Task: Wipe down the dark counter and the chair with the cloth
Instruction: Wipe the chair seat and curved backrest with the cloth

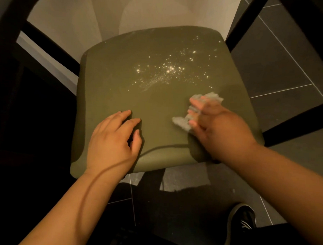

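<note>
A crumpled cloth [182,122] is gripped in the curled fingers of the right hand [217,127] and pressed onto the seat of the green chair [137,77], bright specks [169,69] being scattered just beyond the grip, while the left hand [112,142] is laid flat and empty beside it.

Cloth [181,122] blurred, half under R hand [219,127]
</note>
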The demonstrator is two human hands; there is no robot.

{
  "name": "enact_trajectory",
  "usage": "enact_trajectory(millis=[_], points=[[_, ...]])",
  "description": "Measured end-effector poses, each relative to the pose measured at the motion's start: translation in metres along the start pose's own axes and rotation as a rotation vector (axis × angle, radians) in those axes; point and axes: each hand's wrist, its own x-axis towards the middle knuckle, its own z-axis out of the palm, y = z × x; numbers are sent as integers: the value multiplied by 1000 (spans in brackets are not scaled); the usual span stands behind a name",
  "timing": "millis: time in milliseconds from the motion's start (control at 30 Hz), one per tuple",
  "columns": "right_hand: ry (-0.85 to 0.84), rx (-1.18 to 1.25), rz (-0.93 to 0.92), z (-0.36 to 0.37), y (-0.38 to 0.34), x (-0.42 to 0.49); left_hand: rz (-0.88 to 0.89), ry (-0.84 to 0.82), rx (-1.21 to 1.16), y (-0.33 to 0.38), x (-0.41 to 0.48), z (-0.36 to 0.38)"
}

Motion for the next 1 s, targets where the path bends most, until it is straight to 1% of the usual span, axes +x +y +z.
enact_trajectory(millis=[33,100,167,200,233,300,333,367,467,533,600,633,700,767,800,833,867,933,1000], points=[[-5,-17,37,-4,8,-1,-1,-7,-28,5,3,1],[-3,-17,97,-9,12,-5,-69,-25,-103,22,10,3],[33,36,108,-8,-2,-8,-121,-44,-94,39,13,7],[40,65,60,-3,-15,-10,-122,-51,-70,43,13,9],[39,90,-25,5,-26,-13,-123,-56,-60,43,13,10],[-29,154,-167,16,-42,-18,-127,-70,-58,42,12,10],[-35,155,-195,16,-40,-16,-127,-77,-53,41,12,9],[-2,119,-188,14,-32,-13,-125,-87,-42,41,12,8],[53,8,-10,1,8,-9,-118,-135,-5,44,14,7],[25,-34,118,-11,33,-8,-126,-162,20,45,15,6],[11,-11,230,-19,39,-11,-136,-188,51,48,15,5],[33,15,242,-19,34,-13,-137,-201,67,49,16,5],[73,91,141,-11,8,-20,-139,-214,80,48,18,5],[18,139,-2,2,-17,-32,-140,-210,81,48,18,5],[4,133,-32,5,-19,-32,-138,-206,83,48,18,6],[18,121,-14,5,-13,-28,-136,-202,84,48,18,6],[36,101,50,3,-3,-22,-135,-200,83,48,17,7],[-6,51,215,-6,19,-14,-137,-202,80,48,17,7],[-41,-9,301,-13,31,-10,-134,-206,82,48,16,7]])
